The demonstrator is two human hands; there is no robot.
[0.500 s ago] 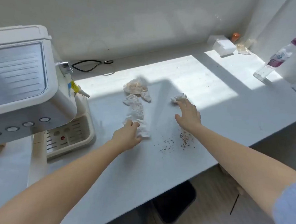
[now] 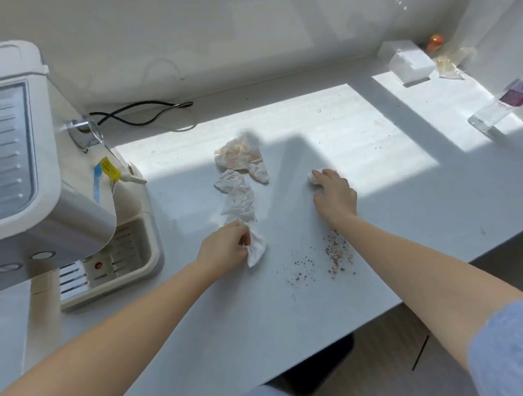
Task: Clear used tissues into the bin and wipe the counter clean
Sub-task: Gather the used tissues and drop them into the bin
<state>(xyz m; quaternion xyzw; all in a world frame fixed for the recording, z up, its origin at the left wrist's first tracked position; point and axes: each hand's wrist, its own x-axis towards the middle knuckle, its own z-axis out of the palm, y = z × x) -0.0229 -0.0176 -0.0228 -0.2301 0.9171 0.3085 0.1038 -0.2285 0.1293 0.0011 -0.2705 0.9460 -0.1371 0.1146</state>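
left hand (image 2: 226,245) pinching near tissue (image 2: 255,249) on bench (image 2: 199,307); right hand (image 2: 334,195) curled over small tissue wad (image 2: 312,178)

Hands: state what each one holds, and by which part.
Left hand pinches the near end of a crumpled tissue. Right hand covers a small tissue wad on the counter; whether it grips it cannot be told.

small tissue (image 2: 311,177): mostly hidden under right hand (image 2: 334,195) | coffee machine (image 2: 24,155): cut off at left edge | bottle (image 2: 502,100): cut off right
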